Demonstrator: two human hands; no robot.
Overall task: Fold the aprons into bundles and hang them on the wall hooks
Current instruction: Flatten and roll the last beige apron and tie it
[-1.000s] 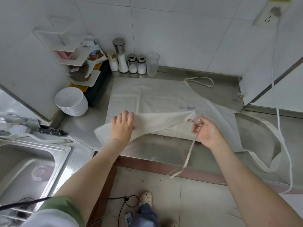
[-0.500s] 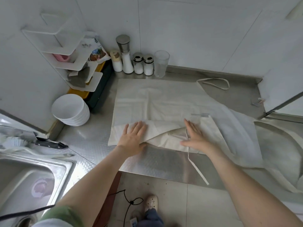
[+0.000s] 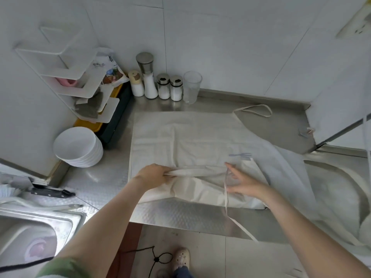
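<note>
Seen from above, a cream apron [image 3: 190, 141] lay spread flat on a steel counter [image 3: 180, 215], filling the middle of the view. Its near edge was folded back over itself toward 12 o'clock. The left hand [image 3: 155, 174], just below centre, had its fingers curled round a bunched ridge of that fold and gripped it. The right hand [image 3: 244, 182], at about 4 o'clock from centre, was blurred, its fingers straight and spread apart over the folded edge, clasping nothing that could be made out. A thin tie strap [image 3: 226, 201] ran across those fingers and trailed off the counter's front edge toward 5 o'clock. The apron's neck loop [image 3: 253, 109] lay on the steel at 1 o'clock. A paler cloth [image 3: 289, 169] spread out from under the apron toward 3 o'clock. A stack of white bowls [image 3: 77, 146] stood at 9 o'clock, salt shakers [image 3: 162, 86] and a clear glass [image 3: 191, 87] at 12 o'clock against the tiled wall, a black-handled knife [image 3: 50, 192] at 8 o'clock, and a sink [image 3: 30, 233] at 7 o'clock.
</note>
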